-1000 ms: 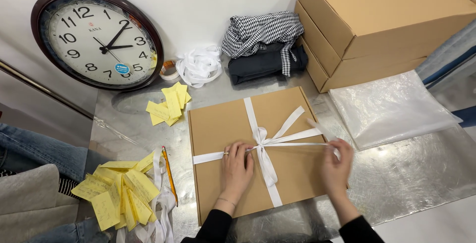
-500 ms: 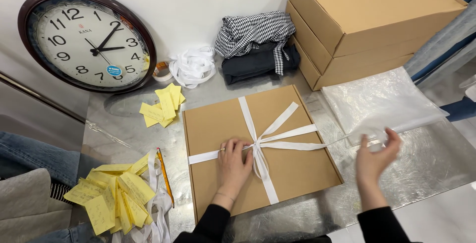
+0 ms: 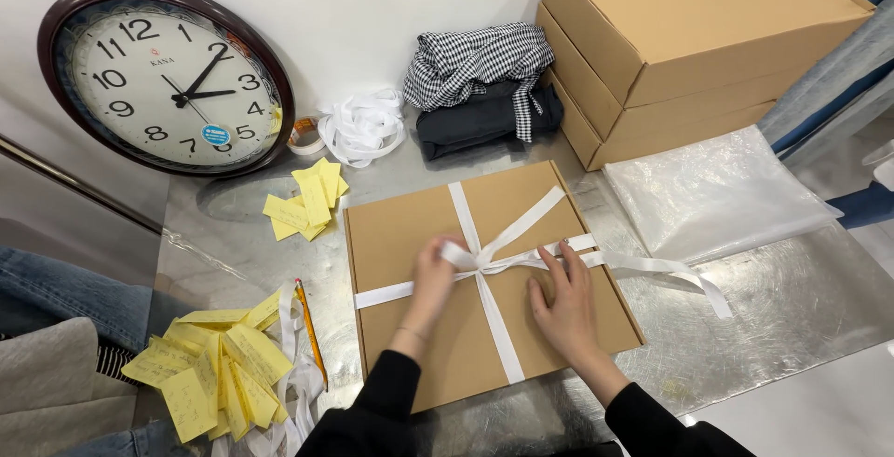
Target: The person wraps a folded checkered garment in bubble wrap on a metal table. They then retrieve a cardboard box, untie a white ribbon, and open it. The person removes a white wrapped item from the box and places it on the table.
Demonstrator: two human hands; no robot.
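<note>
A flat brown cardboard box [image 3: 410, 233] lies on the shiny metal table [image 3: 792, 308], wrapped crosswise with white ribbon [image 3: 507, 229]. My left hand [image 3: 434, 275] pinches a loop of the ribbon beside the knot at the box's middle. Just right of the knot, my right hand [image 3: 563, 303] rests on the lid with its fingertips on the ribbon. A long loose ribbon tail [image 3: 675, 275] trails off the box's right edge onto the table.
A round wall clock [image 3: 168, 80] leans at the back left. Yellow notes [image 3: 303, 201] and a second pile of them [image 3: 219, 373] with a pencil [image 3: 309, 327] lie left. Folded clothes [image 3: 484, 89], a ribbon bundle [image 3: 358, 126], stacked large boxes [image 3: 689, 47] and a plastic bag [image 3: 717, 191] sit behind.
My right hand, which was pulling the ribbon end out to the right, has come back onto the box beside the knot. My left hand now pinches a ribbon loop.
</note>
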